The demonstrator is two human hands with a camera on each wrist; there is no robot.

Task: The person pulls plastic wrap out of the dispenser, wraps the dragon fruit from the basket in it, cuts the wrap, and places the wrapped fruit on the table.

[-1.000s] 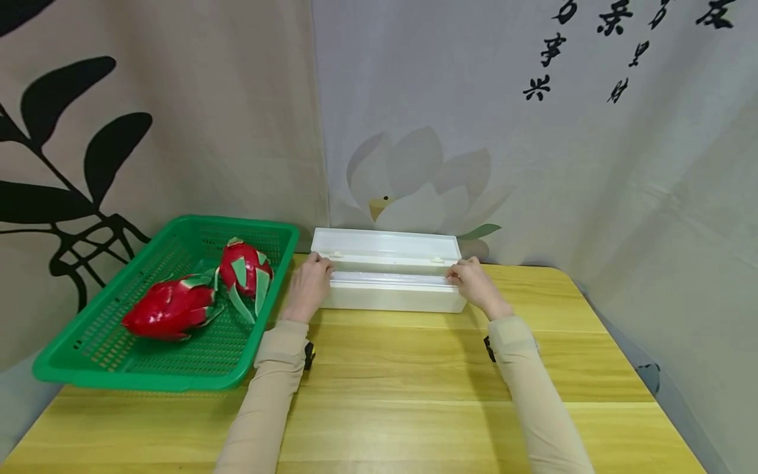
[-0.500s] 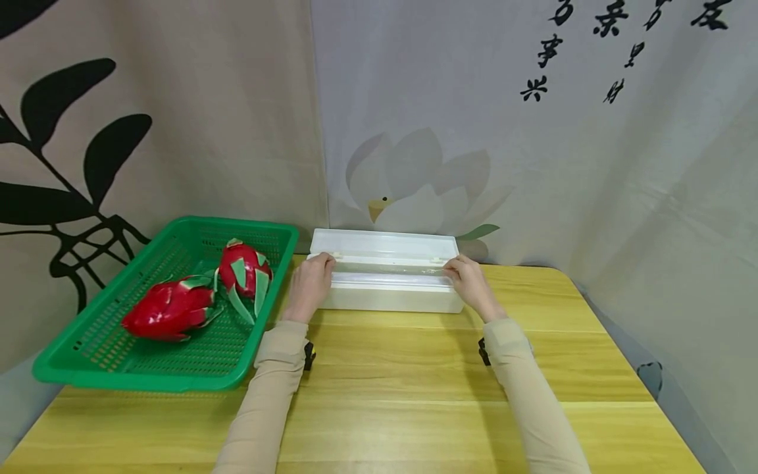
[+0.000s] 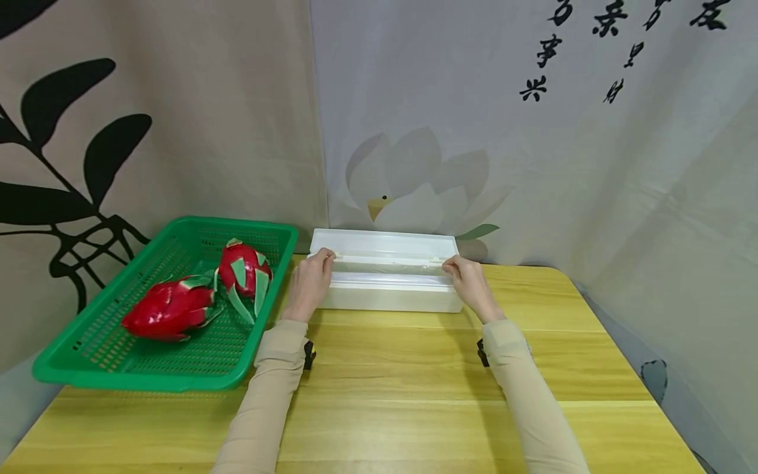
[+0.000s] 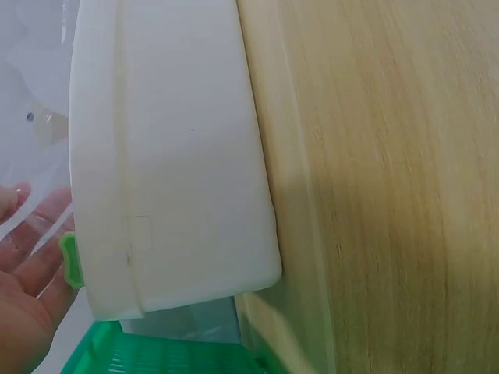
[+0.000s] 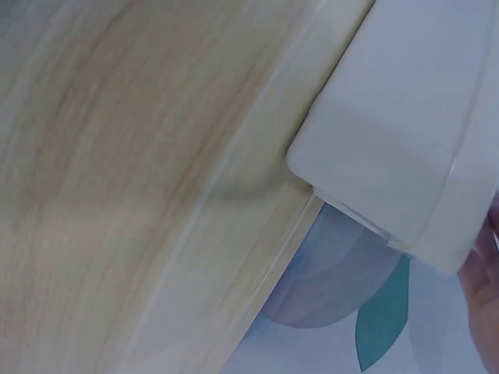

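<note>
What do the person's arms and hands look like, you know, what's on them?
The left sleeve and right sleeve are long, plain and beige. A small black gadget shows at the inner edge of each. The left hand and right hand wear no gloves.

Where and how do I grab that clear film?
Probably pinch the film at both ends of its upper edge, one hand from each side, as the left hand and right hand do: it's thin and spans most of the white box.

Picture edges cut off the left grip (image 4: 30,284) and the right grip (image 5: 482,300) in their wrist views, and the green basket (image 4: 175,354) in the left one. In the head view, the clear film's (image 3: 387,268) edges are too faint to trace.
</note>
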